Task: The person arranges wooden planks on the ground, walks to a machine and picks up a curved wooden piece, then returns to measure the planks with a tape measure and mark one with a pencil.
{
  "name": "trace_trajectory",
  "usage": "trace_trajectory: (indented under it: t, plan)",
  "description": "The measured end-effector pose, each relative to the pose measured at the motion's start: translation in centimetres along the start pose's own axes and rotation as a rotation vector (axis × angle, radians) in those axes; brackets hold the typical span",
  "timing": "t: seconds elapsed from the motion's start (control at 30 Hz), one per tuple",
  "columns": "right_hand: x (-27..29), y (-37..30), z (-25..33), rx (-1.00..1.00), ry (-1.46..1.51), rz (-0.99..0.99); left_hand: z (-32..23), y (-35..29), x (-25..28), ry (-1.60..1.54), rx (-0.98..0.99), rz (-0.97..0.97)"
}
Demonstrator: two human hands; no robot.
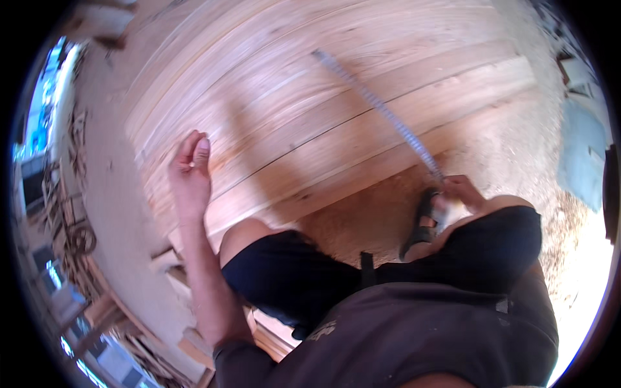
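Observation:
My right hand [463,192], beside my right knee, is closed on the near end of a tape measure [388,115]. Its pale, marked blade runs out straight, up and to the left over the wooden planks [304,116], and its far tip lies over their middle. Just under that hand is a blurred pale patch, too smeared to name. My left hand [193,161] is raised over the left part of the planks, with fingers curled in toward the thumb. A tiny light spot shows between them; what it is, I cannot make out.
The planks lie side by side on sandy ground [110,149]. My sandalled foot [420,223] stands close to their near edge. A pale blue sheet-like object [580,155] is at the far right. Wood scraps [84,239] and a small wheel are piled along the left.

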State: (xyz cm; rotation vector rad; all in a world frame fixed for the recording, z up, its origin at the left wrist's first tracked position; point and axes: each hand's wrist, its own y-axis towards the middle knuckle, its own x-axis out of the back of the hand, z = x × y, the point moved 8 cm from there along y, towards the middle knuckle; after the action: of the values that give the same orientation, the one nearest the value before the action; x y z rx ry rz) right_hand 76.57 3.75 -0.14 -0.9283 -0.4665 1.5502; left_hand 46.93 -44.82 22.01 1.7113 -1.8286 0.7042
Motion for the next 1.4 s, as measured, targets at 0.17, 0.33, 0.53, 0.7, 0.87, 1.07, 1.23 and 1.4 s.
trace_trajectory:
  t: [0.17,0.33,0.53,0.7,0.87,1.07,1.23,1.4]
  plan:
    - [2.3,2.4,5.7,0.077,-0.216,-0.27,18.5,-10.0,-2.7,-0.51,0.524,-0.191]
    - [0.0,4.7,10.0,0.134,-0.234,-0.232,19.2,-18.6,-8.3,0.393,0.243,-0.094]
    - [-3.3,6.1,11.0,0.111,-0.345,-0.172,18.1,-20.7,-11.3,0.682,-0.161,0.038]
    - [-3.8,6.4,9.0,0.022,-0.341,-0.181,20.6,-17.7,-10.8,0.716,-0.238,0.198]
    - [-4.6,6.7,8.6,-0.002,-0.345,-0.205,21.6,-16.8,-10.9,0.66,-0.303,0.206]
    - [-4.9,7.4,8.9,-0.018,-0.367,-0.215,22.0,-16.9,-11.8,0.559,-0.242,0.159]
    - [-5.7,8.5,8.9,-0.042,-0.387,-0.2,21.7,-17.3,-11.8,0.585,-0.193,0.161]
    - [-5.4,9.1,8.1,-0.041,-0.369,-0.195,21.8,-18.0,-11.4,0.559,-0.166,0.161]
